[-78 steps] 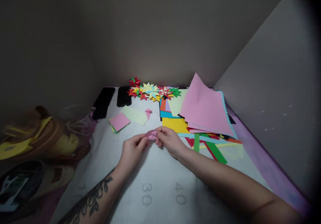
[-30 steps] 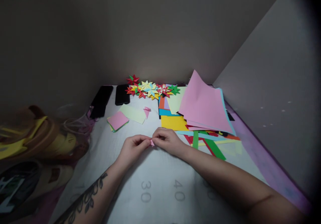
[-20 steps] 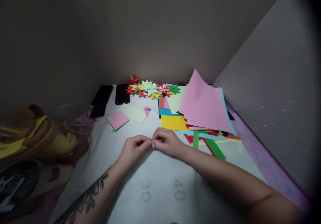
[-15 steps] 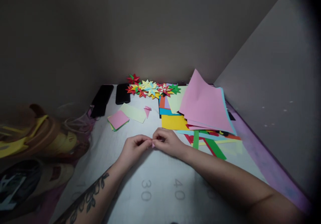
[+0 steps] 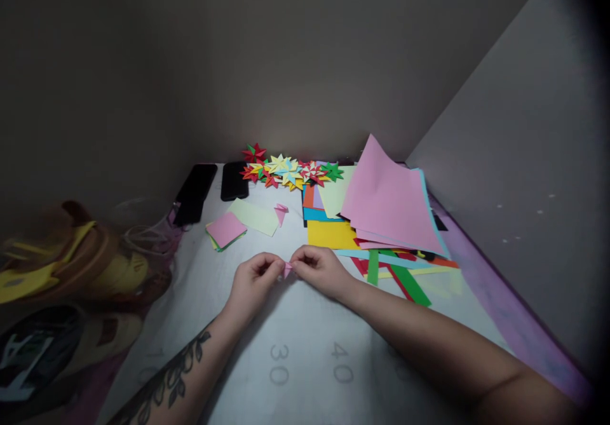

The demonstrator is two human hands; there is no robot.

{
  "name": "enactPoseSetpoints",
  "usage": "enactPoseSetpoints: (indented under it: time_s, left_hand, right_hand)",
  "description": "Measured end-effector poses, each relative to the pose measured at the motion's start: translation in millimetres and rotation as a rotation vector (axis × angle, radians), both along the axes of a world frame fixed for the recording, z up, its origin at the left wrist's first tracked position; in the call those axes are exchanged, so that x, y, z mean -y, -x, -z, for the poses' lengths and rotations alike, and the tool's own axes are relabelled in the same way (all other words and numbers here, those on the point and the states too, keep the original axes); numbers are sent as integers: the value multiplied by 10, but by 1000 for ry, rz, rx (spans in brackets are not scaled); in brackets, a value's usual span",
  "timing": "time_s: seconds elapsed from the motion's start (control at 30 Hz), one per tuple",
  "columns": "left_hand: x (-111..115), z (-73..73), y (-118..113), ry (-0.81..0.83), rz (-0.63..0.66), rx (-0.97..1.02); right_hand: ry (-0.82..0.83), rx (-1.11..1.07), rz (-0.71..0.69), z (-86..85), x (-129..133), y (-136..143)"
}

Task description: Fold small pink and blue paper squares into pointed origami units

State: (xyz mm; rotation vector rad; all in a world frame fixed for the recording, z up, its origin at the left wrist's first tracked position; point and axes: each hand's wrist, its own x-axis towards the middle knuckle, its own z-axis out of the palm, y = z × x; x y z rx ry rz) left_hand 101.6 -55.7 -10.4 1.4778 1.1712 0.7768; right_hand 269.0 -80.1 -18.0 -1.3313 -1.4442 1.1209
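Note:
Between my two hands is a small folded pink paper piece [image 5: 287, 269], pinched at either side above the white table. My left hand [image 5: 256, 279] grips its left side with thumb and forefinger. On the right side, my right hand [image 5: 320, 271] holds it in the same kind of pinch. Just beyond them lies another folded pink paper piece [image 5: 281, 213], beside a pale yellow-green paper strip [image 5: 255, 216]. A small stack of square papers with a pink sheet on top [image 5: 227, 229] sits to the left.
Folded paper stars [image 5: 286, 169] line the back edge. Large pink sheets [image 5: 388, 202] lie at the right over a yellow sheet [image 5: 331, 234], with green strips [image 5: 410, 284] in front. Two dark phones [image 5: 235, 181] are back left. A brown and yellow bag-like object [image 5: 95, 253] stands at far left.
My fingertips have drawn slightly apart, so more of the pink paper piece shows between them. The papers on the table stay where they were.

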Motion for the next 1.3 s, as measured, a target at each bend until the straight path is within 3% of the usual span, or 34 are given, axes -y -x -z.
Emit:
enactPoseSetpoints:
  time_s: [0.23,0.47,1.0,1.3]
  left_hand:
    - [31,39,-39,-22,-23,49]
    - [41,81,-30,-45,-36,55]
    - [73,10,-57,-25,13,44]
    - [69,42,-60,-30,-9,29]
  right_hand:
    - [-32,-5,-25,36,24,41]
    - [-255,79,34,21,68,55]
    - [-181,129,73,12,55,73]
    - [-133,-30,116,70,73,83]
